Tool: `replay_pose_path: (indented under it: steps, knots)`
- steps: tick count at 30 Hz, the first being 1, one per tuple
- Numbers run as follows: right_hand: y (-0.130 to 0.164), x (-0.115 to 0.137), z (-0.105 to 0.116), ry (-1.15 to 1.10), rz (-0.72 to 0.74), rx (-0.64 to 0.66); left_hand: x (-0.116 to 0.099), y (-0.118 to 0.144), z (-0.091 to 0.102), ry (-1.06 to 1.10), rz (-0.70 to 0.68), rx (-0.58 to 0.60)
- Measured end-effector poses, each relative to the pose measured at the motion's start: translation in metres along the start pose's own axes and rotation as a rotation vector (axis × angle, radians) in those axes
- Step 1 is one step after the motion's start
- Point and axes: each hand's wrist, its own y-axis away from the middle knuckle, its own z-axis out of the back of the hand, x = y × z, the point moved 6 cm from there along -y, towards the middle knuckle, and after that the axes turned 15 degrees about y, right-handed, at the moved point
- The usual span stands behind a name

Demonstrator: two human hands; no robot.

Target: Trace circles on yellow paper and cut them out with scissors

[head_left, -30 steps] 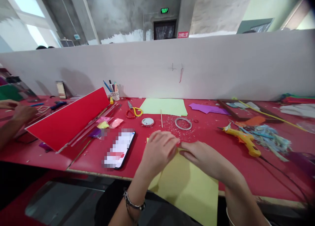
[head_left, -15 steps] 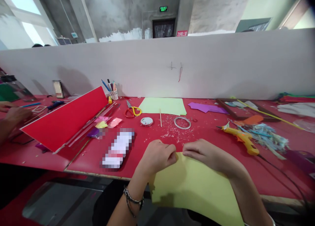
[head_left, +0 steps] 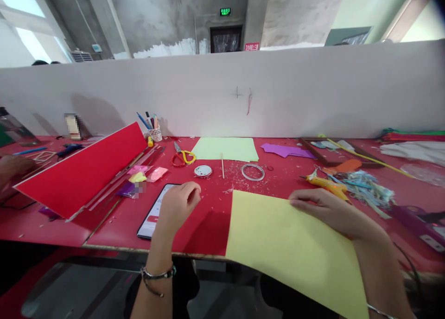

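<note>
My right hand pinches the top edge of a sheet of yellow paper, thumb and fingers pressed together. The sheet hangs over the table's front edge towards my lap, its left side free. Away from the paper, my left hand is raised in front of a phone and covers part of it. Its fingers are curled in against the thumb; whether anything small is between them I cannot make out. Ahead lie a thin wooden stick, a round white tin and a roll of clear tape.
Scissors, pale green sheets and purple paper lie farther back. A yellow glue gun and scraps are on the right. A red board leans on the left, beside another person's hand. A white partition stands behind.
My left hand has come off the paper's top edge and moved left, over the phone. My right hand has moved right with the yellow sheet, whose left corner now shows.
</note>
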Motion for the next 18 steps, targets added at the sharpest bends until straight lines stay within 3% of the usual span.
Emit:
replay_pose_path:
  steps: [4,8,9,12,14,18]
  knots:
    - [-0.008,0.022,-0.008,0.066,0.139,0.024,-0.009,-0.003,0.008,0.134,-0.066,-0.041]
    - [-0.015,0.018,-0.007,0.11,0.111,-0.037,0.032,0.005,0.038,-0.041,0.18,-0.188]
    - [-0.016,0.015,-0.007,0.119,0.099,-0.051,0.045,0.009,0.041,-0.096,0.243,-0.169]
    - [-0.018,0.007,-0.008,0.157,0.085,-0.07,0.08,0.021,0.033,-0.214,0.39,-0.044]
    - [-0.019,0.007,-0.009,0.176,0.083,-0.071,0.093,0.025,0.023,-0.226,0.434,0.014]
    - [-0.02,0.013,-0.008,0.18,0.1,-0.084,0.088,0.023,0.017,-0.238,0.448,0.014]
